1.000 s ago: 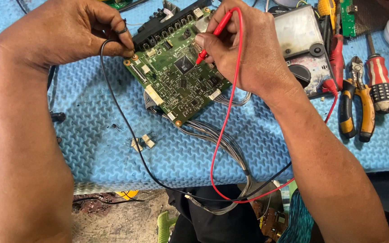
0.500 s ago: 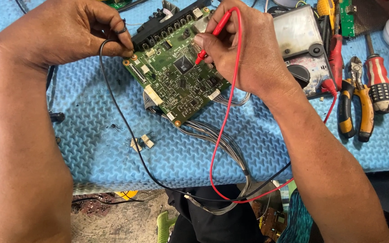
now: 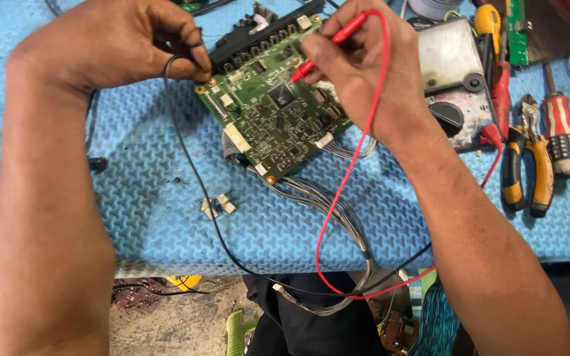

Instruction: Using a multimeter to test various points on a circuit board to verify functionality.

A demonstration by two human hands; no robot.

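Nothing moved: right hand (image 3: 364, 72) fingers pinch red probe (image 3: 328, 43) on green circuit board (image 3: 275, 115); left hand (image 3: 123, 43) fingers pinch black lead (image 3: 189, 165).

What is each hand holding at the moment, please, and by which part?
The right hand holds the red probe by its handle; the left hand pinches the black probe near its tip.

Red probe (image 3: 328, 45) in the right hand (image 3: 357, 72) tilted marginally toward 9 o'clock on the circuit board (image 3: 275, 112); otherwise no visible displacement.
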